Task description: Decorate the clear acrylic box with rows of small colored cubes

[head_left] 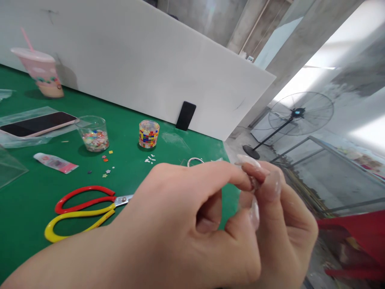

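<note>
The left hand (pixel 192 220) and the right hand (pixel 288 220) are raised above the near edge of the green table (pixel 128 172), fingertips meeting in front of the body. The grip of each hand is drawn in, thumb toward index finger; whether a small workpiece is clamped between the fingertips cannot be determined, as the contact area is blurred and partly covered by the fingers. A white ring (pixel 195 158) lies on the table directly behind the left index finger, partly hidden by it. Scissors (pixel 122 200) with one red and one yellow handle lie beside the left wrist, blade end hidden behind the hand. Farther back, a cup with multicoloured mosaic tiles (pixel 148 134) stands upright, with small white pieces (pixel 149 159) just in front. To its left stands a clear cup (pixel 95 140) containing mixed decorative pieces; a tube (pixel 56 162) lies near it.
</note>
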Motion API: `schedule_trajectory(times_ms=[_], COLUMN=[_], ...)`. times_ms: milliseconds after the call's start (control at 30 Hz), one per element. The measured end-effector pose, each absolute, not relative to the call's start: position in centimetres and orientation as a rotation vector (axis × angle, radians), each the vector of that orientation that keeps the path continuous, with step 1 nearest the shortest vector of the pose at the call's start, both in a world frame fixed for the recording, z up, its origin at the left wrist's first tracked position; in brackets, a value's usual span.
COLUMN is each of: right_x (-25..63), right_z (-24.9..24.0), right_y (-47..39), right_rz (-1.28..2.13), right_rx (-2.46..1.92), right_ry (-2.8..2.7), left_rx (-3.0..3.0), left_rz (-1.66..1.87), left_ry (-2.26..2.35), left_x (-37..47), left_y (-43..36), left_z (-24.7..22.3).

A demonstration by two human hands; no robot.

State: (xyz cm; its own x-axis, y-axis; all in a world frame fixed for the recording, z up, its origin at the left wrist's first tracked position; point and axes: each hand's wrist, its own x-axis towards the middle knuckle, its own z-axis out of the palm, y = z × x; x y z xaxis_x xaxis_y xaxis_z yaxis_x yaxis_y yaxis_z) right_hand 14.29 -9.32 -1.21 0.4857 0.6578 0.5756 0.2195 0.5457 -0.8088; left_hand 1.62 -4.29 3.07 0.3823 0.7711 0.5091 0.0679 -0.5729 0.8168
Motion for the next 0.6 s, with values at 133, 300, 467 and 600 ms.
schedule_trajectory(times_ms=[133, 300, 467, 600], right_x=[14.6, 15.0, 14.9, 14.8], right_z=[-1.6, -1.8, -1.9, -1.7], right_y=[-9.1, -9.3, -9.5, -9.6], right_rz=[0.367, 0.397, 0.436, 0.433], right_rx=[-0.932, -0.888, -0.866, -0.871], right_ry=[-1.110, -1.148, -1.115, -1.101], left_rx=[1.909, 1.914, 1.969, 1.987], left_rz=[1.058, 1.037, 1.098, 1.118], left_ry=[0.714, 0.587, 0.541, 0.532], left_x=[1.0, 0.7, 0.3, 0.1], left_y=[-4.2, -3.8, -3.9, -3.8], left_z=[3.3, 2.8, 2.8, 2.6])
